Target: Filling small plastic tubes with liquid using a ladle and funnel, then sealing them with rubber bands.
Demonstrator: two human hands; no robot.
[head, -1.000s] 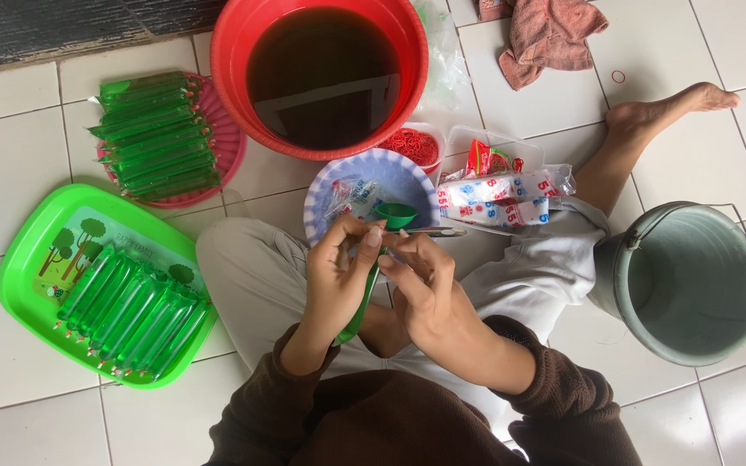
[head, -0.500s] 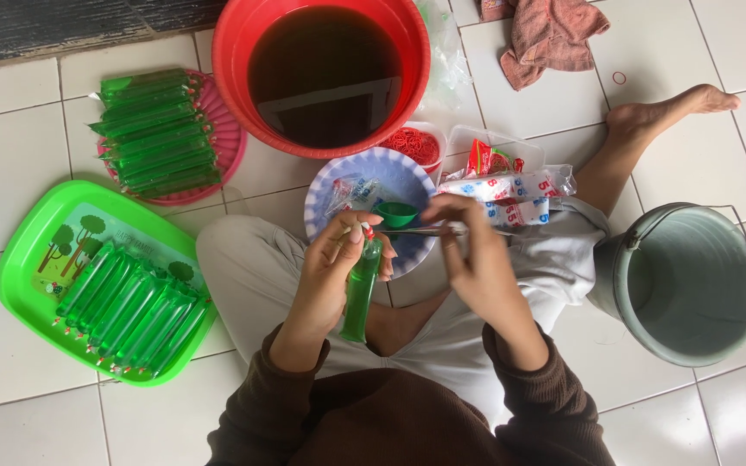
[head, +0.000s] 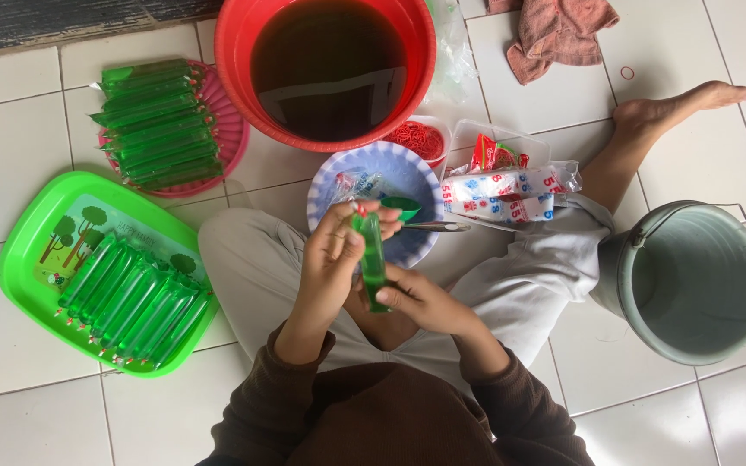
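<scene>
While upright, green packet [head: 373,259] between hands [head: 369,272].

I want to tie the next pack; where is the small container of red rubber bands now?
In the head view, the container of red rubber bands sits on the floor between the red basin and the blue bowl, ahead of the hands.

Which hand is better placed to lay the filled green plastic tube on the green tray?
Probably the left. The left hand pinches the top of the filled green plastic tube, and the green plastic tray lies on its side; the right hand only supports the bottom.
</scene>
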